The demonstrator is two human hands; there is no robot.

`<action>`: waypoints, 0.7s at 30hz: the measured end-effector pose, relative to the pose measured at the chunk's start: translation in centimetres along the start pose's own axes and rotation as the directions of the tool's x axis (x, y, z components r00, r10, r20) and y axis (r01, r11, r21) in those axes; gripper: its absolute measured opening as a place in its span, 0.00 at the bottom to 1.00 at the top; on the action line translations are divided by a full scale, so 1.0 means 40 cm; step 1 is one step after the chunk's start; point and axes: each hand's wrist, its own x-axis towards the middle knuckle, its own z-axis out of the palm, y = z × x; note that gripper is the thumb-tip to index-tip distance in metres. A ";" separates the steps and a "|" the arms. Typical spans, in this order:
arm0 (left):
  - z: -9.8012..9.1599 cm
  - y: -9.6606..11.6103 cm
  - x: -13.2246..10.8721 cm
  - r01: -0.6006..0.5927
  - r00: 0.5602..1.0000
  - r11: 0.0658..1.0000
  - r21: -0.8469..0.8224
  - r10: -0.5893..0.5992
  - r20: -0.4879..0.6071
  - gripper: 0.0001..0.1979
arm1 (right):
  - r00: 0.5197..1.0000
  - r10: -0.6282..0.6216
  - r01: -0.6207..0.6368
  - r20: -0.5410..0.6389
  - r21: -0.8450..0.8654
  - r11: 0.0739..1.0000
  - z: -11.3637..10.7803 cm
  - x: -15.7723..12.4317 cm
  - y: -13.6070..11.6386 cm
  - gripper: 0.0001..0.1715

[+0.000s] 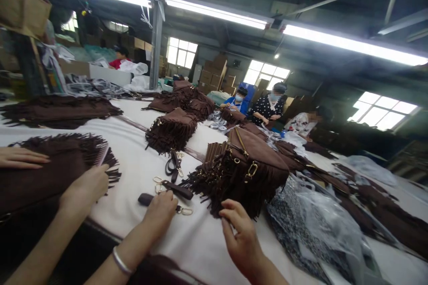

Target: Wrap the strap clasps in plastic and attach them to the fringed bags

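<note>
My left hand [161, 211], below a silver bangle, is closed on a short dark brown wrist strap [145, 199] that lies on the white-covered table. The strap's gold clasp [185, 210] pokes out to the right of my fingers. Just beyond lie a second brown strap [179, 190] with a gold ring and a looped one [172, 164]. My right hand [242, 236] is raised in front of a brown fringed bag [264, 151] with a gold zip. Its thumb and fingertips come together near the fringe; what they hold, if anything, I cannot make out.
At the left, another person's two hands [85, 189] rest on a brown fringed piece [63, 160]. More fringed bags [175, 129] stand further back. Clear plastic [327, 213] and speckled grey fabric [294, 218] lie at the right. Several co-workers [269, 107] are along the far side.
</note>
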 end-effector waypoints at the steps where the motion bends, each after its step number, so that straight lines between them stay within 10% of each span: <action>1: 0.002 0.011 0.000 -0.004 1.000 1.000 0.010 0.004 0.007 0.14 | 0.998 0.029 -0.031 0.051 0.048 0.998 0.020 -0.006 -0.008 0.11; 8: -0.018 0.110 -0.028 0.001 1.000 0.899 -0.438 0.012 0.026 0.08 | 0.791 0.471 -0.596 0.392 0.318 0.737 0.113 -0.028 -0.015 0.18; 14: -0.035 0.263 -0.071 0.157 0.985 0.223 -0.962 0.033 0.168 0.15 | 0.800 0.497 -0.581 0.336 0.641 0.501 0.093 0.032 -0.052 0.24; 21: -0.094 0.248 -0.041 0.028 0.997 0.324 -0.946 -0.082 0.002 0.17 | 0.955 0.298 -0.293 0.012 0.216 0.931 0.039 0.047 -0.029 0.21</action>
